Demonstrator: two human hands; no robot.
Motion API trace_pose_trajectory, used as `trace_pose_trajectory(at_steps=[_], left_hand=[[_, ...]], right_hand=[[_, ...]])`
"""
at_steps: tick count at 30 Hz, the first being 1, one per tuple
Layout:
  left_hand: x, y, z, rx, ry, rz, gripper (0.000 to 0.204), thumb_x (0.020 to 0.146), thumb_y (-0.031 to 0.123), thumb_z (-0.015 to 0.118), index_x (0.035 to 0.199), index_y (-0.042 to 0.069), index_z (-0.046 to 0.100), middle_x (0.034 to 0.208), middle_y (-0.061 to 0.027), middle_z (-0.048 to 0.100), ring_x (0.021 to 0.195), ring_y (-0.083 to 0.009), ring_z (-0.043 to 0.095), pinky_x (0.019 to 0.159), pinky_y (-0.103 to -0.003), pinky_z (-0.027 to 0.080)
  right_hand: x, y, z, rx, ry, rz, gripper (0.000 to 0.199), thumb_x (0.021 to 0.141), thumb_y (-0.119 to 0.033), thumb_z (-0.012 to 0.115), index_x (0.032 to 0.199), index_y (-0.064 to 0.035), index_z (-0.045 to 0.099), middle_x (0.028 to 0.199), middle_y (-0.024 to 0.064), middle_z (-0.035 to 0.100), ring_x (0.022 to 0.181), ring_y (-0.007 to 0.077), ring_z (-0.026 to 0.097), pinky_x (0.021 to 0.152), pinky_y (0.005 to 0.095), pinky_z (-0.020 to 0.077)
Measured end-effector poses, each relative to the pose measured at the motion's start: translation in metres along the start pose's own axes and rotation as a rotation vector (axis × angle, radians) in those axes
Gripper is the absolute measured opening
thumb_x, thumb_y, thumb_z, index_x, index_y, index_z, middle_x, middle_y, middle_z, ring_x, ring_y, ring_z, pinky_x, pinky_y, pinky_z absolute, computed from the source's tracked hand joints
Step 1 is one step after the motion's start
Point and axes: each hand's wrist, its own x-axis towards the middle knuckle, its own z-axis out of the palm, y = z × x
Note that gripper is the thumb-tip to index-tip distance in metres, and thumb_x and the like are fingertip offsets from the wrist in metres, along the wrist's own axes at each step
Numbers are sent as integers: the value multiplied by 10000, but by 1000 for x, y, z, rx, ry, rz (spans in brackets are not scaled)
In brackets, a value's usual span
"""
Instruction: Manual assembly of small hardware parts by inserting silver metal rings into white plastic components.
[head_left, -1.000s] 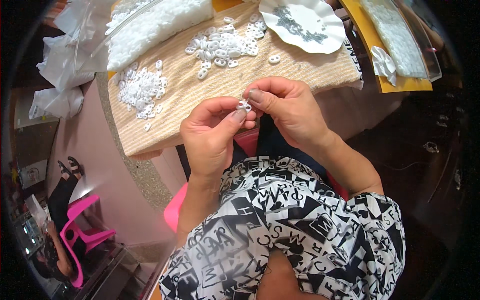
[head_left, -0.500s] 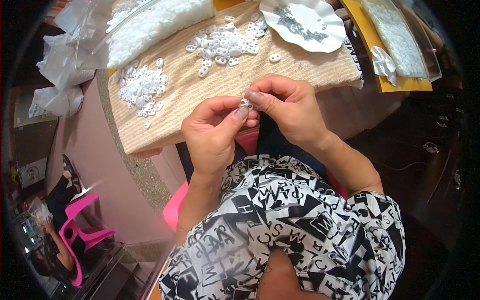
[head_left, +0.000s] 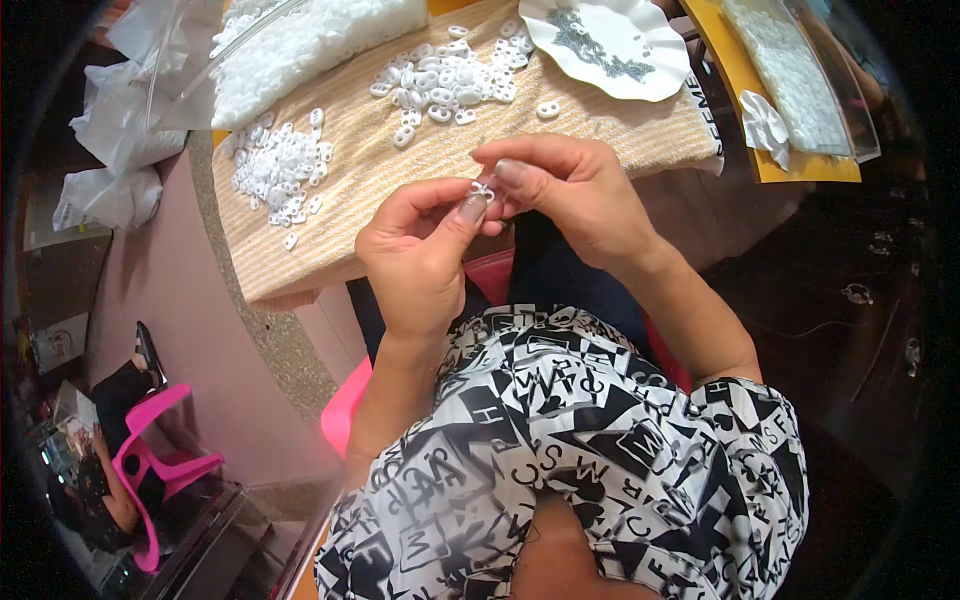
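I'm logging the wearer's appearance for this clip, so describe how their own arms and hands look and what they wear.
Both forearms are bare, with no gloves, watch or bracelets in view. The left hand and right hand have short nails with a greyish tint. The garment is black and white with a bold letter print; whether it has sleeves cannot be told.
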Motion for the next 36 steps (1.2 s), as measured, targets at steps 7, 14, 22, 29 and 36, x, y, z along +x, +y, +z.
trace_pose_trajectory(at_steps=[7,14,22,29,36], left_hand=[[-3,1,-2,26,3,-26,112,757,-60,575,867,-69,562,783,-131,598,674,-166,607,591,-249,524],[-5,3,1,61,-13,-47,109,755,-68,572,863,-68,565,781,-124,595,652,-163,610,571,-239,526],[-6,3,-2,129,-83,64,97,744,-92,572,834,-56,570,805,-106,582,658,-141,603,574,-227,520],[-6,8,-4,309,-162,136,95,733,-125,541,782,-51,576,804,-98,566,653,-119,577,563,-211,502],[-5,6,-4,327,-167,148,102,724,-144,528,765,-58,563,790,-99,562,648,-117,572,556,-211,498]], right_hand=[[-3,-8,-1,-134,-23,-93,133,827,-40,523,924,46,552,785,62,595,664,107,595,575,213,507],[-5,-9,-1,-350,-12,-138,54,804,13,511,826,27,558,709,37,583,633,90,587,538,216,503],[-9,-9,7,-415,-11,-180,50,799,14,506,787,35,550,653,36,576,620,80,579,521,209,486],[-10,-7,6,-481,-15,-191,34,765,18,534,758,49,548,640,66,570,598,82,562,532,229,456],[-9,-1,9,-450,-40,-190,36,777,29,519,759,46,545,659,65,567,592,83,562,505,220,448]])
